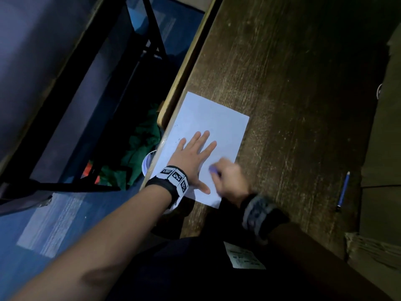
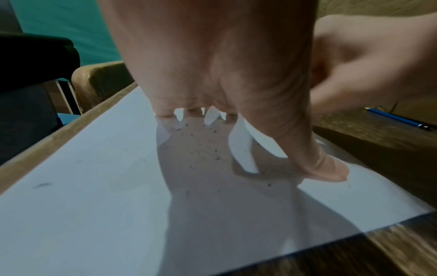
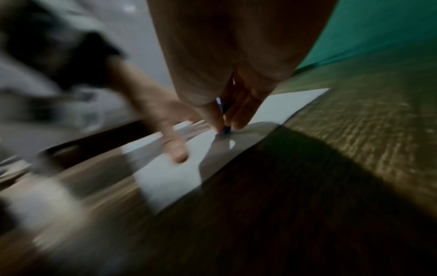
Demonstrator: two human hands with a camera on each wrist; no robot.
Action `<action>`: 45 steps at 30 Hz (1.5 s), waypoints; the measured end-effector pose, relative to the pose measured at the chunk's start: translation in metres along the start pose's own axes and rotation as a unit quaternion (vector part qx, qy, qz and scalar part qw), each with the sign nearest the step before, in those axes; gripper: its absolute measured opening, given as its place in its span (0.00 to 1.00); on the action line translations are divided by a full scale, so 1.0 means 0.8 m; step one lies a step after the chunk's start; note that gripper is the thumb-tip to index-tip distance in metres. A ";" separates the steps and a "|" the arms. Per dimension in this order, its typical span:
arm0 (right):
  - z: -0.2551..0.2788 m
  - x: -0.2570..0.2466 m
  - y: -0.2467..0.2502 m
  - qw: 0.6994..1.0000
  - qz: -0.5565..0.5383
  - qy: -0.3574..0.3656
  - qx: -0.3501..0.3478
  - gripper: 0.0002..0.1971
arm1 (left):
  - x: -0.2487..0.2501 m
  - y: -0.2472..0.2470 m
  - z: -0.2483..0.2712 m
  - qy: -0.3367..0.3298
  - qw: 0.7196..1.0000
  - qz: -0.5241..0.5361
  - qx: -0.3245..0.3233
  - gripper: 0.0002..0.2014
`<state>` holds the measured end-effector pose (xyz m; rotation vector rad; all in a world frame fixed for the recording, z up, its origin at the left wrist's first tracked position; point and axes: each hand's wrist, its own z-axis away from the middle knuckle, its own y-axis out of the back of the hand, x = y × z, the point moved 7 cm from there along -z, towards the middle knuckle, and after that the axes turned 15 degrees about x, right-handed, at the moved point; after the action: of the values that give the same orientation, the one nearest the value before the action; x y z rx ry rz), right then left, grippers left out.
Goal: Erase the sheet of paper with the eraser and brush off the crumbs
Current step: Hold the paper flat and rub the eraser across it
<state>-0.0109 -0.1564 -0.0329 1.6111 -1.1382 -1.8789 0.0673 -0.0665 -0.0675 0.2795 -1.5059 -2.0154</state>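
Firmly right hand (image 1: 230,179) pinching eraser (image 1: 212,169), on paper (image 1: 217,122)

1 sheet of paper (image 1: 213,127), 1 eraser (image 1: 212,169) at approx. 6 o'clock on it, 1 blue pencil (image 1: 344,191) at 3 o'clock, 2 hands, left hand (image 1: 191,156), right hand (image 1: 231,178), lots of tiny crumbs (image 2: 203,147), 1 table (image 1: 293,83)

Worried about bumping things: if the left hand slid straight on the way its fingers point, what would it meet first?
Probably nothing: beyond the left hand lies only bare sheet of paper, then open table, as far as the head view shows.
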 end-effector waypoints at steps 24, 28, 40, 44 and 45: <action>0.019 -0.006 0.001 0.996 0.005 0.057 -0.062 0.05 | 0.000 0.002 0.000 0.002 1.000 -0.014 -0.004 0.76; -0.057 0.020 0.032 0.997 0.078 0.016 0.017 0.08 | 0.000 0.000 -0.001 0.002 1.000 -0.011 -0.007 0.76; -0.073 0.027 0.041 0.995 0.054 -0.016 0.080 0.07 | 0.000 -0.001 -0.002 -0.001 1.000 -0.022 0.001 0.77; -0.025 0.021 0.012 0.998 0.014 -0.002 0.058 0.06 | 0.000 -0.001 -0.002 -0.001 1.000 -0.022 0.002 0.76; 0.006 0.003 -0.002 0.999 0.003 0.032 0.001 0.05 | -0.001 -0.001 -0.002 -0.001 1.000 -0.021 0.004 0.76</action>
<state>-0.0158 -0.1557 -0.0354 1.6552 -1.1159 -1.8098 0.0684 -0.0672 -0.0693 0.3141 -1.5211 -2.0430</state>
